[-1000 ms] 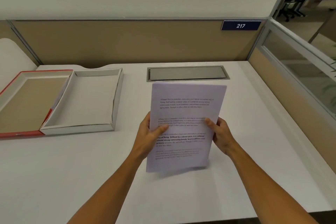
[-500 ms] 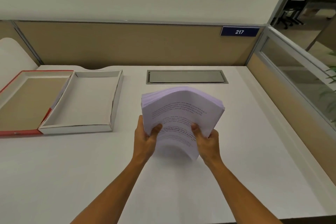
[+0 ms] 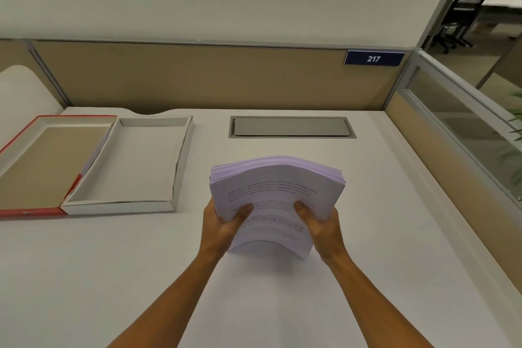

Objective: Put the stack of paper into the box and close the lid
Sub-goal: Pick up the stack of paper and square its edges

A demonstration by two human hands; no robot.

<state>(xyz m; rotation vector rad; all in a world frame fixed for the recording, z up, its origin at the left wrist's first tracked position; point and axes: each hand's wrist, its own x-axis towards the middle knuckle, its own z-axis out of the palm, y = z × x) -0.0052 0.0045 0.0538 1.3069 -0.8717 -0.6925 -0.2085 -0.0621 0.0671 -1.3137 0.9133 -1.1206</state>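
A thick stack of printed white paper [image 3: 275, 189] is held above the middle of the desk, bowed upward along its length. My left hand [image 3: 219, 227] grips its left edge with the thumb on top. My right hand [image 3: 322, 227] grips its right edge the same way. The open box [image 3: 178, 175] lies to the left, a shallow white tray with nothing inside. Its red-edged lid [image 3: 31, 210] lies flat and open, joined to the tray's left side.
A white desk [image 3: 381, 220] carries everything. A grey cable hatch [image 3: 292, 127] is set into it behind the paper. A tan partition [image 3: 197, 76] with a "217" plate [image 3: 373, 58] closes the back, and a glass-topped partition [image 3: 457, 121] runs along the right.
The paper went from upright facing me to tilted flat and bowed. Both hands slid down toward its near edge. The view has tilted up slightly.
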